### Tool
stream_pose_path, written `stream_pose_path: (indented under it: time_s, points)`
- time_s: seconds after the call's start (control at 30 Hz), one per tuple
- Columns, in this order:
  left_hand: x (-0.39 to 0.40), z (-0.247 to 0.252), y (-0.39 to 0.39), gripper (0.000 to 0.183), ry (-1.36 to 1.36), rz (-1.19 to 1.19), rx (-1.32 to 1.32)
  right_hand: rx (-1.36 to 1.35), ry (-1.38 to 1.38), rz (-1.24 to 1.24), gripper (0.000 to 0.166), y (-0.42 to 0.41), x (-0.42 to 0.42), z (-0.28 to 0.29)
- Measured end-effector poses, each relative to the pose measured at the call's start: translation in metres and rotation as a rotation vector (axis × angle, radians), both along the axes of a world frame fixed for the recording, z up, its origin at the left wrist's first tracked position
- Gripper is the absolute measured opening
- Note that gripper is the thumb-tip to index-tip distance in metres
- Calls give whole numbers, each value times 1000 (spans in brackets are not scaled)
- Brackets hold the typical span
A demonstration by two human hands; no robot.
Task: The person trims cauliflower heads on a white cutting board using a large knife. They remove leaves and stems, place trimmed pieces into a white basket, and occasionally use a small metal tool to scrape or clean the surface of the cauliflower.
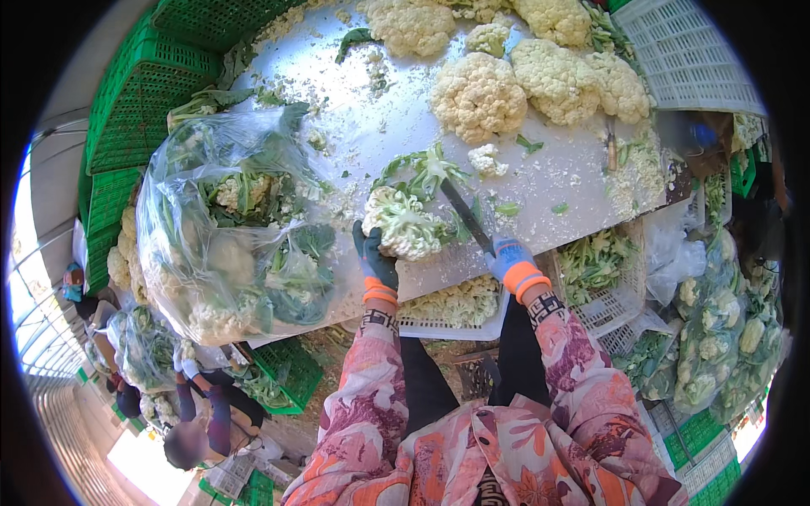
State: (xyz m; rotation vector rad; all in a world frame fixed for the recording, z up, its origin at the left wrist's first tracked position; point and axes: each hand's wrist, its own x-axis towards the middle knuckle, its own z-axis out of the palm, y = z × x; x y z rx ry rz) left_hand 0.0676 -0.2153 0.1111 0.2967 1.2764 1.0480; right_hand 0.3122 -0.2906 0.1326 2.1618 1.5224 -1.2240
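My left hand (378, 256), in a dark-coated work glove with an orange cuff, grips a cauliflower head (405, 221) at the near edge of the white tabletop (380, 133). The cut underside with its pale stalks faces up. In my right hand (511, 260), gloved in blue and orange, is a knife with a dark blade (465, 212). Its tip reaches a trimmed cauliflower core with green leaf stalks (436, 169), just beyond the head. A loose white floret (487, 159) lies to the right of that core.
Whole cauliflowers (479, 95) cluster at the far right. A clear plastic bag of cauliflowers (234, 253) fills the left. Below the edge sits a white crate of florets (455, 310); a crate of leaves (598, 269) stands right of it. Another knife (611, 148) lies rightward. A co-worker (209, 405) is lower left.
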Motion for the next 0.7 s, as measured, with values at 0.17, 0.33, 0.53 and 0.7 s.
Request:
stream_pose_path:
  time_s: [0.17, 0.33, 0.53, 0.7]
  points:
    - [-45, -22, -27, 63, 156, 13, -84, -51, -7, -102, 37, -29, 10, 18]
    - [-21, -1, -34, 84, 204, 3, -273, 89, -45, -67, 32, -56, -3, 20]
    - [-23, -5, -11, 103, 1636, -341, -3, 186, -81, -42, 28, -58, -18, 14]
    - [22, 35, 58, 116, 1708, -839, 366, 286, -5, -158, 29, -25, -36, 25]
